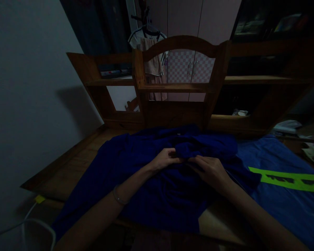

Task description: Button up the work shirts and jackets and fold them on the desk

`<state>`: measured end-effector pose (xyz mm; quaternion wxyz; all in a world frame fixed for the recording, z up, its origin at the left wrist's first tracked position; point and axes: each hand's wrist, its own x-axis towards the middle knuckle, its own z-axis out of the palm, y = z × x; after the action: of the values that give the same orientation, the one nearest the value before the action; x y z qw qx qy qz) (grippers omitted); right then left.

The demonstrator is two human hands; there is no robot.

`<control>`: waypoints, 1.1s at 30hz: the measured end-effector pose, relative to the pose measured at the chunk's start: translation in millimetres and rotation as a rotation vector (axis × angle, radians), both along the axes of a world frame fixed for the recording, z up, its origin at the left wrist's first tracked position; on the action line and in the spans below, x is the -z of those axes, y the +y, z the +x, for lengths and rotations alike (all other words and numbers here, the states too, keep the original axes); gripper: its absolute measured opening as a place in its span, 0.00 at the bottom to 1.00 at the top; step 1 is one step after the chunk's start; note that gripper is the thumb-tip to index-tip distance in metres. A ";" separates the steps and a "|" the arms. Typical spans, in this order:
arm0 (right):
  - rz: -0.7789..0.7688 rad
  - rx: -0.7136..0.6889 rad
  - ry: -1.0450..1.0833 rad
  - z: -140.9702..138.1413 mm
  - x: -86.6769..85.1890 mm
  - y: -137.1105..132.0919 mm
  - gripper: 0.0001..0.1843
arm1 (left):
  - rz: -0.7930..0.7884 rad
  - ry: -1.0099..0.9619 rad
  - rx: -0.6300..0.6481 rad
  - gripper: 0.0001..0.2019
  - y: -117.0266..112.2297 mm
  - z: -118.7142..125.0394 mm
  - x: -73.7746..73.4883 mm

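Observation:
A deep blue garment lies spread and rumpled over a wooden desktop, its near edge hanging at the front. My left hand, with a bangle on the forearm, pinches a fold of this cloth between thumb and fingers. Close to its right, my right hand also has its fingers closed on the bunched fabric, almost touching the left fingertips. The exact part of the garment between the hands is hidden in dark folds.
A wooden shelf unit rises behind the garment. At right lies a lighter blue cloth with a neon yellow strip. A white cable hangs at lower left beside the wall. Clothes hang behind the shelf.

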<state>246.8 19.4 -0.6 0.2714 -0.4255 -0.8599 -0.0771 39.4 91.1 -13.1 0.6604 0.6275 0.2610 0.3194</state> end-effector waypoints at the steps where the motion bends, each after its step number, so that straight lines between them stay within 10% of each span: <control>1: -0.042 -0.003 0.031 0.1 0.7 0.4 0.09 | -0.001 -0.003 -0.002 0.24 -0.5 0.3 -0.4; 16: -0.151 0.008 0.079 1.1 5.0 3.9 0.09 | 0.572 0.257 -0.223 0.09 -15.0 1.3 -8.8; 25: -0.197 0.043 0.104 -1.2 6.8 6.0 0.08 | 0.287 0.184 -0.105 0.16 -6.6 1.3 4.2; 33: -0.210 0.053 0.039 -3.1 6.9 4.7 0.08 | 0.354 0.310 -0.150 0.14 -5.6 -1.9 8.4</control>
<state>243.7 24.1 -7.5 0.2400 -0.4755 -0.8462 0.0145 37.5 85.4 -21.5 0.4665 0.7539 0.3450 0.3083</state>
